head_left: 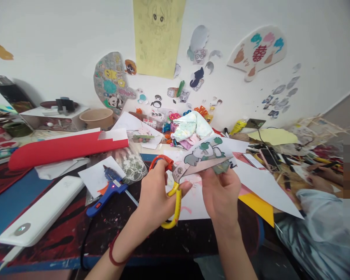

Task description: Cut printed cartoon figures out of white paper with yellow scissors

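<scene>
My left hand (156, 194) is wrapped round the handles of a pair of scissors (177, 167), one handle orange and the other yellow. Their metal blades point right and lie across a piece of paper (211, 147) with a green and grey cartoon drawing on it. My right hand (223, 190) pinches this paper from below, close to the blade tips. Part of the drawing is hidden behind the blades and my fingers. Under both hands lies a white sheet (194, 210) with faint pink marks.
A blue hot glue gun (107, 194) with its light on lies left of my hands. Beyond it are a white power strip-like device (43, 212) and a red folded piece (70, 149). On the right, a co-worker's hands (321, 179) and sleeve (321, 217) are near.
</scene>
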Motion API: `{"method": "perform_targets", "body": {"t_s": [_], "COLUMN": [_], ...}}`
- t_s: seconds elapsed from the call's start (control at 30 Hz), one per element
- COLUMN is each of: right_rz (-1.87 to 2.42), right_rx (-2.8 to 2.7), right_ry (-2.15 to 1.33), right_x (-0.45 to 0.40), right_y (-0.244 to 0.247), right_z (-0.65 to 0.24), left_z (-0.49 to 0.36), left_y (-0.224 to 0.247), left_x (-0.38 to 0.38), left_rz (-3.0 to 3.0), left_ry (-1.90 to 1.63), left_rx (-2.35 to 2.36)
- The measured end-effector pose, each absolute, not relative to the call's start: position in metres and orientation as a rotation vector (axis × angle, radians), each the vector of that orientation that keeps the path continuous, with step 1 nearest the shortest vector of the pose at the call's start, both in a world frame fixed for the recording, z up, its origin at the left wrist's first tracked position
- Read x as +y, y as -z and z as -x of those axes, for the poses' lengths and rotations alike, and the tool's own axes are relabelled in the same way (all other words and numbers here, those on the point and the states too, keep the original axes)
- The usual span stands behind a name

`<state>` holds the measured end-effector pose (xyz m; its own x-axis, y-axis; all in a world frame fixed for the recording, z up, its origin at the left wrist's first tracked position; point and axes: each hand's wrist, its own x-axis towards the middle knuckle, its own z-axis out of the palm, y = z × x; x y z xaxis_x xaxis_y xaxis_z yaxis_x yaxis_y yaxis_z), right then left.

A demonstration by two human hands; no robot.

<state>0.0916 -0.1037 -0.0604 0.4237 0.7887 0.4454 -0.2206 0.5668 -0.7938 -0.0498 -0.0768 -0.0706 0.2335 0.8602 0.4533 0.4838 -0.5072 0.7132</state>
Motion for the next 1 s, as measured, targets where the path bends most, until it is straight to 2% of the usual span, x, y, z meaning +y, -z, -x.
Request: {"method": "perform_targets", "body": {"t_s": [0.4, 1.0], "right_rz": [0.707, 0.841], "right_rx": [-0.828, -1.064], "right_ry": [-0.638, -0.531], "right_x": [-0.111, -0.103], "right_y": [0.047, 0.053], "right_z": [-0.090, -0.123], "left_z": [0.057, 0.064], "left_y": [0.061, 0.050], "left_x": [-0.084, -0.076], "left_rz": [-2.243, -2.396], "left_ry": [-1.205, -1.220], "left_rx": [1.175, 1.224]}}
